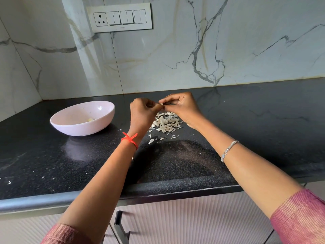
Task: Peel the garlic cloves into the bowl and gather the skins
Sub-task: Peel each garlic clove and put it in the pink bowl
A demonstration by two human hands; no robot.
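Both hands meet above the black bench [263, 120], a little past the middle of the view toward twelve o'clock. The left hand [142, 113] and the right hand [182, 108] have their fingers curled, and their fingertips come together on a garlic clove [161, 104]. Each hand pinches one side of it. Only a small pale bit of the clove shows between the fingers, so I cannot tell how much skin is on it.

Right under the hands, at about six o'clock from the clove, a heap of skins [167, 123] lies on the bench. A few loose flakes are scattered from it toward seven o'clock, near the left wrist.

A pale pink bowl [79, 129] stands upright on the bench at nine o'clock from the hands, apart from the heap. Inside it lies a peeled clove [90, 119], yellowish, near the bottom.

The left wrist wears a red thread [130, 139], and the right forearm a silver bracelet [229, 149]. Pink sleeves show at the lower corners, at five and seven o'clock.

Behind the bench rises a white marble wall with grey veins. A switch panel [119, 17] with a socket is mounted on it at eleven o'clock. Below the bench edge, at six o'clock, a ribbed cabinet front carries a dark handle [119, 228].
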